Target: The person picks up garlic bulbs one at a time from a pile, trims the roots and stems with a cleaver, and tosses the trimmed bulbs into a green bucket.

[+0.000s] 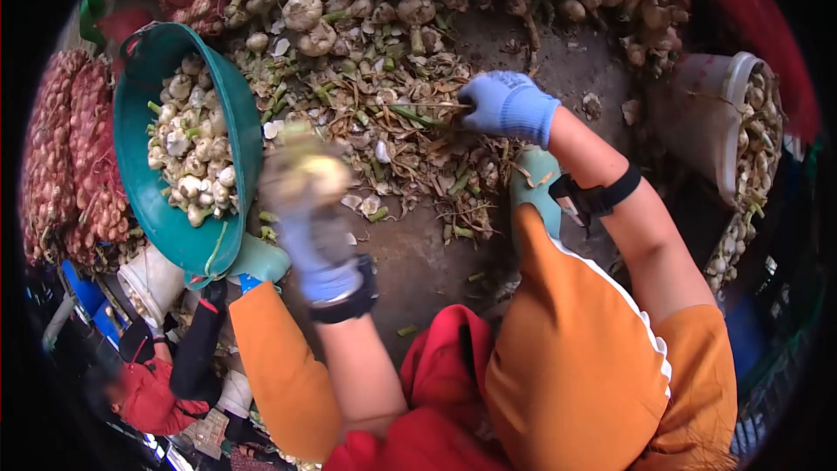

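My left hand (318,253), in a blue-and-grey glove and smeared by motion, is closed around a garlic bulb (324,176) beside the green tub. That tub (248,113) leans on its side and holds many trimmed garlic bulbs (196,144). My right hand (510,106), in a light blue glove, makes a fist over the pile of peelings. A thin line, perhaps a stalk or a blade, runs left from the fist; what it grips I cannot make out. Beneath both hands lie dry skins and cut green stems (392,135).
Untrimmed garlic (418,13) is heaped along the back. Red mesh sacks (74,157) of garlic stand at the left. A tilted white bucket (711,113) spills garlic at the right. Another person in red (161,397) sits at the lower left, near a white bucket (153,279).
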A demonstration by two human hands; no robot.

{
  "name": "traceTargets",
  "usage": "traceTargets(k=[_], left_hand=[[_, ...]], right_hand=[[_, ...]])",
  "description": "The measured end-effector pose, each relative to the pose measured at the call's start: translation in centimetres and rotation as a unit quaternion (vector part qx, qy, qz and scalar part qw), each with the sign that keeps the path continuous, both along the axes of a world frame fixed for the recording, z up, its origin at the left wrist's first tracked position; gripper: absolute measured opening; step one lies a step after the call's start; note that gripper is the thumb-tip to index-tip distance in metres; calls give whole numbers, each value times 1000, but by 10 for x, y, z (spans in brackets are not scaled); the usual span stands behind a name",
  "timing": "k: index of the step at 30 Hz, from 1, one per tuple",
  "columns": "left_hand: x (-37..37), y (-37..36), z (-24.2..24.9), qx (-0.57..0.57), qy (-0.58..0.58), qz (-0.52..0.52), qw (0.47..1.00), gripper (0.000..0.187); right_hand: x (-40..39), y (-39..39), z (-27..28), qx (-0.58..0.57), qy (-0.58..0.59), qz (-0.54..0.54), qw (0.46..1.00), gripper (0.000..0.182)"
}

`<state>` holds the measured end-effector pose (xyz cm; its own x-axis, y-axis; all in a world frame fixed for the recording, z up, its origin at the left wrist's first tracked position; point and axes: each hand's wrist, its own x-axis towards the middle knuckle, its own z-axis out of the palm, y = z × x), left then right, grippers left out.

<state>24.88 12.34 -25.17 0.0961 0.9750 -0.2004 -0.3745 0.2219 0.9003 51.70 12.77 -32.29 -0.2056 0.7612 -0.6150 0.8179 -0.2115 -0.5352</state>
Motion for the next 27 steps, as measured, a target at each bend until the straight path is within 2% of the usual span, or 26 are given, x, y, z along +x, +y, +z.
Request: traceTargets(k=[1, 2, 3, 4, 5, 7, 9, 10, 11, 13, 14, 15, 16, 17, 18, 19, 20, 21, 22, 23, 24, 25, 27], left_hand=[[-16, 17, 14, -56, -203, 37, 977, 57], [-28, 26, 36, -37, -281, 20, 959, 69], [-47, 32, 38, -111, -502, -62, 855, 78], [-53, 31, 28, -91, -487, -56, 867, 80], [-50, 34, 21, -66, -472, -52, 878, 82], [-37, 28, -15, -121, -313, 11, 942, 74], [-7, 16, -45, -205, -268, -29, 941, 54], [13, 5, -50, -255, -188, 1, 948, 49], [28, -6, -54, -306, -108, 33, 945, 43], [29, -21, -100, -228, -87, -59, 968, 40], [30, -20, -103, -249, -119, -90, 957, 41], [36, -24, -106, -102, 43, -61, 992, 46], [29, -21, -105, -180, 45, -55, 981, 51], [25, -18, -97, -256, 47, -49, 964, 55], [27, -20, -91, -257, 46, -52, 964, 55], [27, -24, -84, -216, 63, -59, 973, 60], [28, -26, -79, -172, 79, -66, 980, 65], [25, -28, -79, -171, 79, -67, 980, 65], [19, -32, -85, -18, 212, -107, 971, 68], [16, -36, -87, 135, 336, -141, 921, 72], [15, -42, -90, -69, 193, -150, 967, 82], [10, -47, -91, -68, 193, -149, 967, 82], [30, -39, -43, 57, 308, -158, 937, 84]], right_hand=[[6, 2, -2, 44, -11, 8, 999, 33], [5, 3, -7, 151, 30, -35, 987, 34], [-2, 7, -7, 256, 69, -77, 961, 35], [-6, 21, -5, 218, 56, -54, 973, 34], [-12, 33, -17, 245, 54, -43, 967, 32], [-21, 53, -55, 257, -10, 16, 966, 30], [-28, 48, -38, 243, 2, -2, 970, 29], [-33, 43, -24, 228, 12, -18, 974, 29], [-36, 32, -8, 210, 95, -43, 972, 28], [-44, 4, 6, 143, 200, 1, 969, 24], [-46, -12, 11, 139, 260, -17, 955, 25], [-48, -24, 21, 134, 319, -36, 938, 26], [-41, -30, 33, 17, 317, -105, 943, 28], [-34, -33, 32, -8, 310, -165, 936, 29], [-26, -33, 29, 103, 229, -140, 958, 27], [-21, -33, 26, 209, 146, -112, 960, 26], [-19, -32, 35, 209, 68, -58, 974, 24], [-21, -35, 35, 210, 67, -59, 974, 24], [-25, -40, 35, 261, 48, -4, 964, 24], [-30, -44, 40, 309, 29, 51, 949, 24], [-33, -47, 48, 270, 23, 67, 960, 24], [-36, -48, 52, 273, 21, 82, 958, 24], [-33, -43, 62, 233, 24, 79, 969, 25]])
